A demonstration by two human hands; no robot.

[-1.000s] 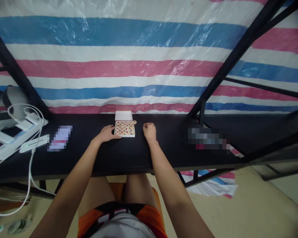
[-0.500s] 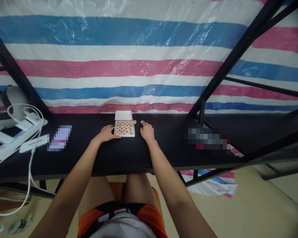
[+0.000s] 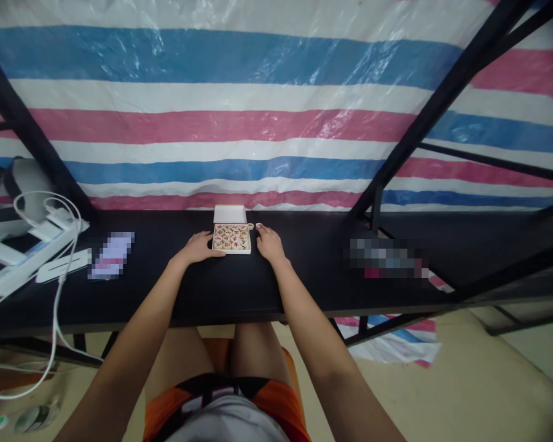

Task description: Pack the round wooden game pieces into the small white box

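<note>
A small white box point(image 3: 231, 252) stands on the black table with its lid point(image 3: 230, 214) raised at the back. Rows of round Chinese chess pieces point(image 3: 228, 237) with red and dark characters fill it. My left hand point(image 3: 198, 248) grips the box's near left corner, thumb along the front and fingers at the left side. One loose chess piece point(image 3: 251, 226) is at the box's back right corner. Just right of it, my right hand point(image 3: 271, 245) has another chess piece point(image 3: 258, 225) at its fingertips, low over or on the table; which, I cannot tell.
On the left of the black table point(image 3: 239, 294) lie a blurred-out phone-like object point(image 3: 112, 255), a white device point(image 3: 64, 266) and a power strip point(image 3: 23, 258) with looping white cables. A blurred dark object point(image 3: 382, 256) lies at right. Striped plastic sheeting point(image 3: 239, 129) hangs behind.
My right hand has shifted slightly left with the chess piece, closer to the loose piece by the box. My left hand keeps its place on the box.
</note>
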